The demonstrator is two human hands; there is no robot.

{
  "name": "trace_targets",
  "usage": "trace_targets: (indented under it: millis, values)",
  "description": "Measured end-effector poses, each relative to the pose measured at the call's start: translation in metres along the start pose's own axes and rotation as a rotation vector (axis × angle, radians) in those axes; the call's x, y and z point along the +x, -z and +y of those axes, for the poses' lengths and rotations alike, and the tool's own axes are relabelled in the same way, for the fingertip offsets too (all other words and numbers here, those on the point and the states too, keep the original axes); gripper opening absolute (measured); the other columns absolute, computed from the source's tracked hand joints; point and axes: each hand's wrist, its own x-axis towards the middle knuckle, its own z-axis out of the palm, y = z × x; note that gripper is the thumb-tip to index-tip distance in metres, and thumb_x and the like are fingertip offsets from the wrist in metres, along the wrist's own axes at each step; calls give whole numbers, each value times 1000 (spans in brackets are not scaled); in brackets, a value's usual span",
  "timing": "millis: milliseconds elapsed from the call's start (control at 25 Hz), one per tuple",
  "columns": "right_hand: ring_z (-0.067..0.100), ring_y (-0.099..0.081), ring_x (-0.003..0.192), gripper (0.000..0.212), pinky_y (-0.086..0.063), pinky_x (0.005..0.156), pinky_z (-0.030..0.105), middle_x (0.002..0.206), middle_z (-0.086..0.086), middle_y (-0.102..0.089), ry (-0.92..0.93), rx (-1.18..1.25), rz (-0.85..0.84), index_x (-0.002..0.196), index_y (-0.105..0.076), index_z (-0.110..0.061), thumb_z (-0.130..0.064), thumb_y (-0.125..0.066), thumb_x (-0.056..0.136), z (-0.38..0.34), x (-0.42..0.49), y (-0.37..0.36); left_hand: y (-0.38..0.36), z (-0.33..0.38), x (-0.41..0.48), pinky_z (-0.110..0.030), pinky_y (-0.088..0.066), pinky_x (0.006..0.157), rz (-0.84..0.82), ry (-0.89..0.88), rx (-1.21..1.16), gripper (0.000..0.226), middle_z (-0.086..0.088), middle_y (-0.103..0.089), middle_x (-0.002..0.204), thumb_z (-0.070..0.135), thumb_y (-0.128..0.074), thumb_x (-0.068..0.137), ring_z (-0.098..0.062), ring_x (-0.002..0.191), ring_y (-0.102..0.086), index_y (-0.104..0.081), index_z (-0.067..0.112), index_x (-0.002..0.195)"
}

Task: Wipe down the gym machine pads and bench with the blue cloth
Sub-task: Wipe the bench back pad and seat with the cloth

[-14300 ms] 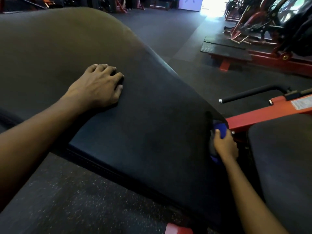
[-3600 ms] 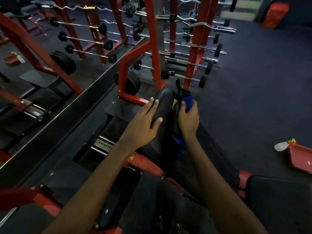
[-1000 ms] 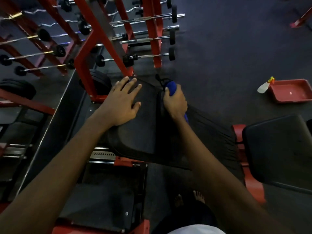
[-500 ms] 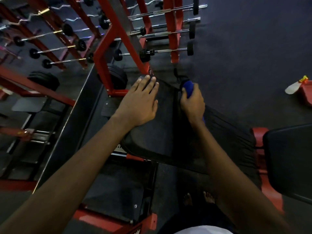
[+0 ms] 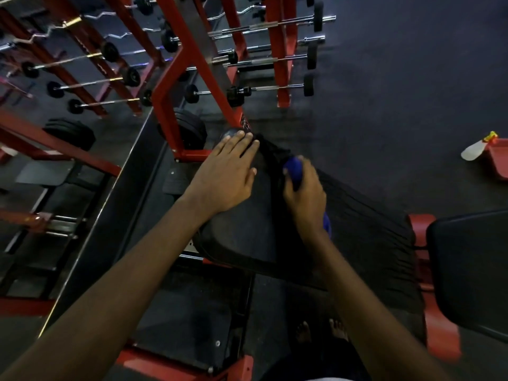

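A black machine pad (image 5: pixel 242 232) lies below me, with a ribbed black surface (image 5: pixel 365 215) adjoining it on the right. My left hand (image 5: pixel 228 177) rests flat on the pad's far end, fingers straight. My right hand (image 5: pixel 305 196) grips the blue cloth (image 5: pixel 293 167) against the seam between the pad and the ribbed surface. A bit of cloth also shows below the wrist. A second black bench pad (image 5: pixel 472 270) sits at the right edge.
Red rack uprights (image 5: pixel 187 59) with several barbells stand just beyond the pad. Black weight plates (image 5: pixel 189 130) sit by the rack foot. A white spray bottle (image 5: pixel 477 148) lies against a red tray (image 5: pixel 497 163) on the dark floor at right. My bare feet (image 5: pixel 321 331) show below.
My right hand with the cloth has slid back toward me along the seam, away from the pad's far tip. My left hand stays flat on the pad.
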Motion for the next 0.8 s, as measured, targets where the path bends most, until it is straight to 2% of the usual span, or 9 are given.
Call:
trace_targets:
  millis: [80,200,320,400,440,520,680,760,800]
  values:
    - [33,-62,111,32,-46,85,40,125,4,-65,-122,-48,1,124,-54,-21,-39,-54,97,-5,53,-4,0,0,0,-38,-8,125,-3,5,-14,61,-14,-25,163,33,-42,102,-25,153,-17,-28,6,155]
    - [36,-64,106,32,-42,81,38,115,7,-69,-191,-130,-43,117,-55,-21,-45,-52,96,-21,84,-5,0,0,2,-40,-13,126,16,16,-44,60,-15,-29,161,30,-43,102,-27,152,-21,-31,2,154]
    - [26,-63,108,31,-35,78,34,119,0,-67,61,-77,-72,121,-55,-25,-46,-51,98,-56,54,-13,-1,-1,2,-42,-19,124,25,14,-31,57,-18,-36,157,25,-43,99,-30,149,-29,-36,1,151]
    - [19,-61,113,33,-42,82,33,128,-4,-62,183,3,-87,128,-54,-26,-42,-52,100,-54,35,-19,-2,-1,1,-43,-20,124,23,6,-12,57,-20,-38,156,25,-44,98,-31,147,-31,-39,1,149]
    - [19,-60,115,35,-45,86,34,131,-3,-61,175,25,-65,132,-54,-27,-40,-53,99,-40,34,-17,-1,-1,0,-43,-19,124,21,6,-2,58,-20,-38,156,27,-42,98,-31,148,-30,-39,1,149]
    - [24,-61,115,38,-48,89,36,131,1,-63,37,-1,10,134,-54,-26,-40,-55,98,5,40,-7,-2,0,0,-42,-17,124,22,0,20,60,-19,-35,157,30,-38,98,-31,149,-28,-37,1,150]
    - [37,-64,104,36,-45,77,37,116,12,-66,-263,-115,96,126,-53,-17,-42,-52,100,79,43,18,-6,1,0,-42,-14,124,24,-14,42,59,-17,-29,161,34,-37,101,-29,151,-22,-34,5,153]
    - [38,-64,104,36,-48,80,41,117,12,-66,-265,-168,69,125,-52,-17,-44,-50,100,62,40,19,-5,0,-1,-44,-15,124,27,-17,70,58,-19,-30,160,34,-35,101,-31,151,-23,-35,7,153]
    - [37,-65,105,36,-49,83,43,120,10,-66,-207,-177,38,125,-52,-19,-44,-51,100,44,34,18,-4,1,-1,-45,-16,123,22,-18,80,58,-20,-31,159,34,-35,101,-32,150,-24,-36,8,152]
